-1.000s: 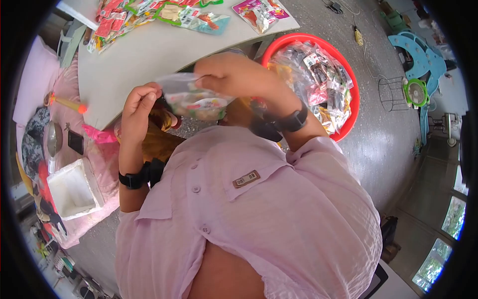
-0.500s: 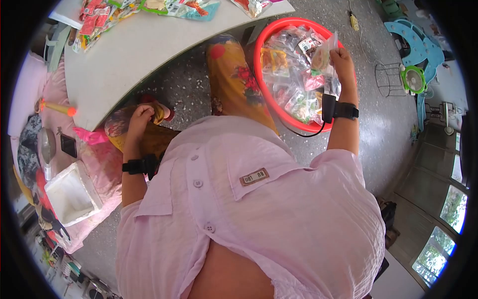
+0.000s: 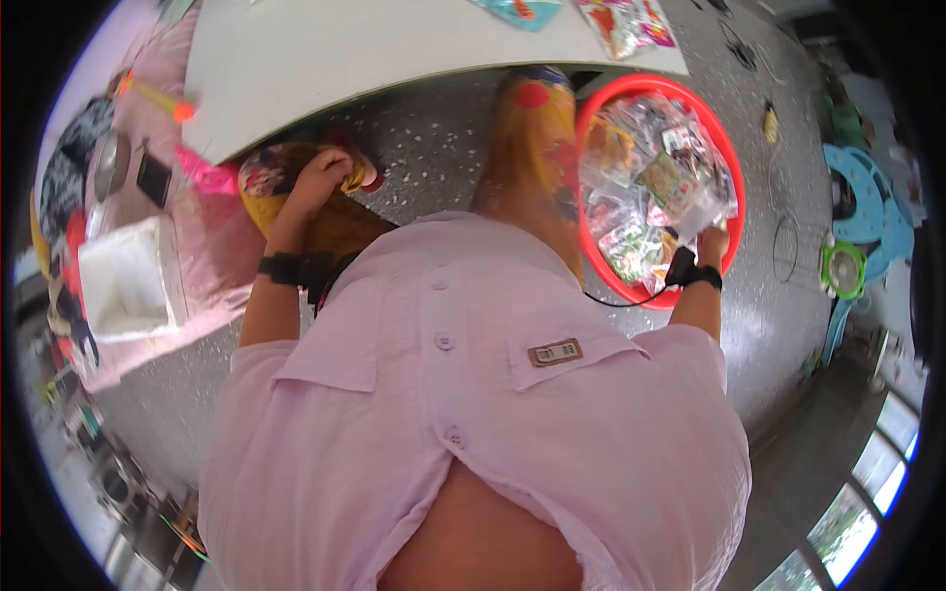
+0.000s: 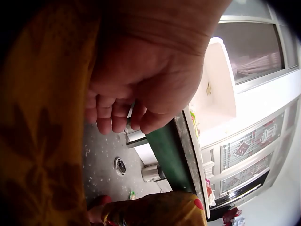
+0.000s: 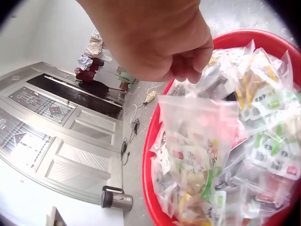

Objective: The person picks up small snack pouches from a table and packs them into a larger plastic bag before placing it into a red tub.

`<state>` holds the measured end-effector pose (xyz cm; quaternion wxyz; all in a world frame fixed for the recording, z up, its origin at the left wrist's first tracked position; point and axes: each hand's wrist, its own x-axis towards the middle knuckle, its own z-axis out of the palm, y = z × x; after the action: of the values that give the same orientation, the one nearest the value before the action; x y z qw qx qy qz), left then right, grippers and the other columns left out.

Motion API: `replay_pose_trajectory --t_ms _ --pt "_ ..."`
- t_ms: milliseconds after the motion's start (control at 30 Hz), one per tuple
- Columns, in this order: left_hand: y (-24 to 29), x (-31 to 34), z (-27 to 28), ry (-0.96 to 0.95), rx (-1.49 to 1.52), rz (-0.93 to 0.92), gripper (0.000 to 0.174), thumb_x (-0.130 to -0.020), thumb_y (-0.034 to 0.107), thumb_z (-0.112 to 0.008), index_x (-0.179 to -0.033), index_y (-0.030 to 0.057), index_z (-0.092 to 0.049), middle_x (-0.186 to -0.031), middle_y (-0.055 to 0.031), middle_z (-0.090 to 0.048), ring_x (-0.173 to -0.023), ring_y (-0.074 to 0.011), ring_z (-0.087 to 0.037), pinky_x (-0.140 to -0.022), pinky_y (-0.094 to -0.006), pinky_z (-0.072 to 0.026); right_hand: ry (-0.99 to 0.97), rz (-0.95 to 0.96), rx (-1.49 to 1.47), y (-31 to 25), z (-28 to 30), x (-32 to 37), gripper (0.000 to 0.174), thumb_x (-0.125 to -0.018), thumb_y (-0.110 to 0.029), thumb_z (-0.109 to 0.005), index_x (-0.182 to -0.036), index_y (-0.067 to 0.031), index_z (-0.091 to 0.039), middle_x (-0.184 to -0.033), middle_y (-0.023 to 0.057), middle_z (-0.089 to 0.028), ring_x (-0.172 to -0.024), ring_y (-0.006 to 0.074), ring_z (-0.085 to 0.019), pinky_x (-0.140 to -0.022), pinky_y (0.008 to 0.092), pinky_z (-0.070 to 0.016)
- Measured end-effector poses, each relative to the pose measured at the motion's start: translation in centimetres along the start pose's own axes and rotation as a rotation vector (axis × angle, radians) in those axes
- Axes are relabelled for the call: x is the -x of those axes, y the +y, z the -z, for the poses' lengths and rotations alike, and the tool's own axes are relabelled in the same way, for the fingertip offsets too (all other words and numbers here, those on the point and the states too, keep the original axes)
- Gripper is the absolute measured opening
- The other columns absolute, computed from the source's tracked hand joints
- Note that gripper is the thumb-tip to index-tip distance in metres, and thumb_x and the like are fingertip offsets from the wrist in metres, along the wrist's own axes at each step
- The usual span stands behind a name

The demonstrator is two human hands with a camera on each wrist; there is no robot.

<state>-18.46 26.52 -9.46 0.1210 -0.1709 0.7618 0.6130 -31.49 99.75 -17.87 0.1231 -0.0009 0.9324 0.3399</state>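
Observation:
My left hand (image 3: 320,180) rests by my left knee on the yellow patterned trousers (image 3: 266,177), its fingers loosely bent and holding nothing. The left wrist view shows the same hand (image 4: 146,89) beside the trouser cloth. At the right side of the red tub (image 3: 737,197) is my right hand (image 3: 711,241), low over the heap. In the right wrist view its fingers curl just above the top edge of a clear plastic bag (image 5: 197,136) with printed food packets inside. That bag lies on many similar packed bags (image 5: 273,108), and a strip shows between it and the fingertips.
A white table (image 3: 414,39) with food packets (image 3: 626,28) stands ahead. Left lie a white foam box (image 3: 123,281) and a dark phone (image 3: 153,179) on pink cloth. On the floor to the right are a green fan (image 3: 843,271) and blue plastic stools (image 3: 867,202).
My right hand carried the clear bag from in front of me to over the tub, and the bag now lies on the heap. The left hand let go of it and dropped to the knee.

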Motion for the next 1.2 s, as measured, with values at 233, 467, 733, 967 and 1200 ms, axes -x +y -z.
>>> replay_pose_trajectory --t_ms 233,467,733,967,1200 --pt "0.1 0.4 0.0 0.068 0.039 -0.002 0.015 -0.076 0.016 -0.051 -0.083 0.0025 -0.054 -0.073 -0.0005 -0.052 -0.069 -0.0083 -0.048 -0.063 -0.0206 -0.0385 -0.090 -0.171 -0.392 -2.1 -1.3 1.6 0.014 -0.070 -0.019 -0.053 -0.068 -0.0063 -0.059 -0.066 0.0067 -0.059 -0.055 0.0199 -0.057 -0.048 0.0297 -0.0447" --pt "-0.8 0.2 0.5 0.033 0.131 0.001 0.017 -0.078 0.018 -0.050 -0.088 0.0032 -0.053 -0.079 0.0003 -0.051 -0.074 -0.0072 -0.046 -0.066 -0.0204 -0.0375 0.141 -0.736 -1.783 -6.0 12.2 -0.5 0.013 -0.066 -0.006 -0.041 -0.066 0.0005 -0.052 -0.059 0.0064 -0.052 -0.047 0.0120 -0.049 -0.038 0.0215 -0.0385" --pt "-1.1 0.5 0.7 0.053 0.112 -0.059 0.016 -0.079 0.016 -0.049 -0.087 0.0031 -0.053 -0.078 0.0008 -0.051 -0.074 -0.0062 -0.046 -0.066 -0.0195 -0.0376 0.297 -0.305 -1.749 -7.9 20.5 -3.9 0.010 -0.069 -0.007 -0.043 -0.064 -0.0005 -0.049 -0.054 0.0048 -0.050 -0.044 0.0107 -0.046 -0.035 0.0191 -0.0321" --pt "-1.3 0.7 0.8 0.098 0.178 -0.171 0.014 -0.078 0.016 -0.050 -0.085 0.0039 -0.053 -0.076 0.0013 -0.050 -0.070 -0.0064 -0.046 -0.063 -0.0197 -0.0383 0.354 -0.183 -1.847 -12.8 28.8 -2.4 0.010 -0.071 -0.010 -0.046 -0.065 -0.0025 -0.049 -0.061 0.0045 -0.050 -0.051 0.0103 -0.045 -0.045 0.0212 -0.0354" --pt "1.2 3.3 2.4 0.123 0.356 -0.251 0.012 -0.079 0.014 -0.052 -0.086 0.0038 -0.053 -0.074 -0.0004 -0.051 -0.067 -0.0078 -0.049 -0.062 -0.0207 -0.0408 0.516 0.247 -1.236 -18.9 32.5 -0.4 0.023 -0.075 -0.017 -0.052 -0.086 0.0037 -0.053 -0.086 0.0169 -0.054 -0.079 0.0288 -0.051 -0.074 0.0357 -0.0393"
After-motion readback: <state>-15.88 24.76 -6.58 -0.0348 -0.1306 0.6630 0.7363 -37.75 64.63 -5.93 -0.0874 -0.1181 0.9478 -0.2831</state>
